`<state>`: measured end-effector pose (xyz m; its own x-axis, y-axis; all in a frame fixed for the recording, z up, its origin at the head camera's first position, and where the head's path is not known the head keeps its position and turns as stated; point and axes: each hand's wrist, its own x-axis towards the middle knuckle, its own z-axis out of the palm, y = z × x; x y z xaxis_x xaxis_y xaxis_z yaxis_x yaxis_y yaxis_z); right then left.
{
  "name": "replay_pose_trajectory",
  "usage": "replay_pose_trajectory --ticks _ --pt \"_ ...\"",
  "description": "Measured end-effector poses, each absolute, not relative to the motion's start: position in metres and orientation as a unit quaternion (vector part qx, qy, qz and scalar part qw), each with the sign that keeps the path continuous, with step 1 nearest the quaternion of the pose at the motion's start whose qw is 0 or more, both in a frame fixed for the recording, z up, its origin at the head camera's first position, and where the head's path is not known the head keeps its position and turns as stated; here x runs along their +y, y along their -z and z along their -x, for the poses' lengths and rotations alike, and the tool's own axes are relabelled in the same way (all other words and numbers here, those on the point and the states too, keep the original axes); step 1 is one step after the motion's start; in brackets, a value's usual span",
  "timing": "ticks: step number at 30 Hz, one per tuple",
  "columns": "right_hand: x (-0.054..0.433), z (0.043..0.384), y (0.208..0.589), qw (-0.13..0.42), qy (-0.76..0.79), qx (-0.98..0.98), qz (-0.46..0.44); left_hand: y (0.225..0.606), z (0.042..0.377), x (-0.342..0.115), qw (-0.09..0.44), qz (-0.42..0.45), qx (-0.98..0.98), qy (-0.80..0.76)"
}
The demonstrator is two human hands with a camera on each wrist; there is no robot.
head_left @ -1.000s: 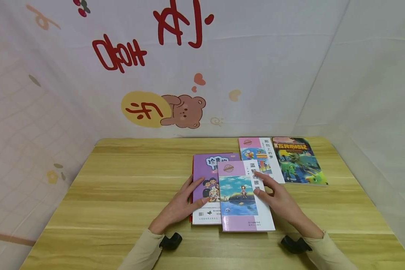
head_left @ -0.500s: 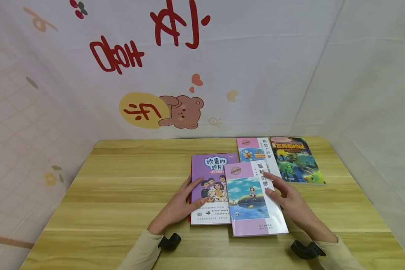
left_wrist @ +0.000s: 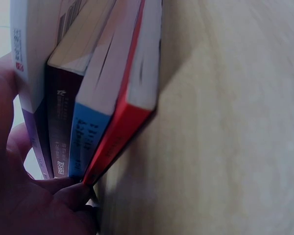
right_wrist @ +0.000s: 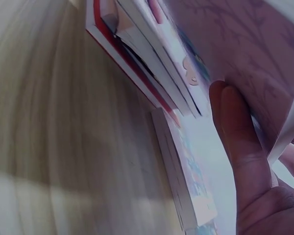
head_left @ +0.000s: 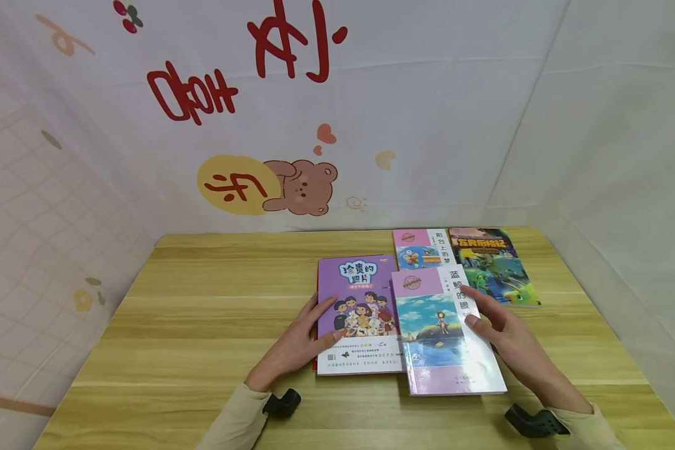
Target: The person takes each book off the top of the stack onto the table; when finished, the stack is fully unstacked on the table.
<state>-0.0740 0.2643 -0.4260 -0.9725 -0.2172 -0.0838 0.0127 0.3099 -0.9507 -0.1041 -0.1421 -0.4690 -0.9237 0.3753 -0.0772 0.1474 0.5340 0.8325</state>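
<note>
A person's right hand (head_left: 514,344) grips a pink-and-white book (head_left: 435,331) by its right edge, while the left hand (head_left: 298,340) curls round the left edge of a stack of books (head_left: 357,315). Beyond the right grip lies a dinosaur book (head_left: 497,262).

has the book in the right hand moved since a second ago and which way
Yes: in the head view, the book in the right hand has shifted right, toward the unmoved dinosaur book.

I see a cream left sleeve (head_left: 236,417) at seven o'clock, matching right sleeve (head_left: 589,430) at four, curved black wristbands (head_left: 282,404).
</note>
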Motion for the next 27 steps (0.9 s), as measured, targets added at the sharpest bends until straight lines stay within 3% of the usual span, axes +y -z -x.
replay_pose_trajectory --ticks 27 --pt "0.333 0.061 0.417 0.116 0.574 0.811 -0.004 0.467 0.105 -0.140 0.124 -0.146 0.870 -0.454"
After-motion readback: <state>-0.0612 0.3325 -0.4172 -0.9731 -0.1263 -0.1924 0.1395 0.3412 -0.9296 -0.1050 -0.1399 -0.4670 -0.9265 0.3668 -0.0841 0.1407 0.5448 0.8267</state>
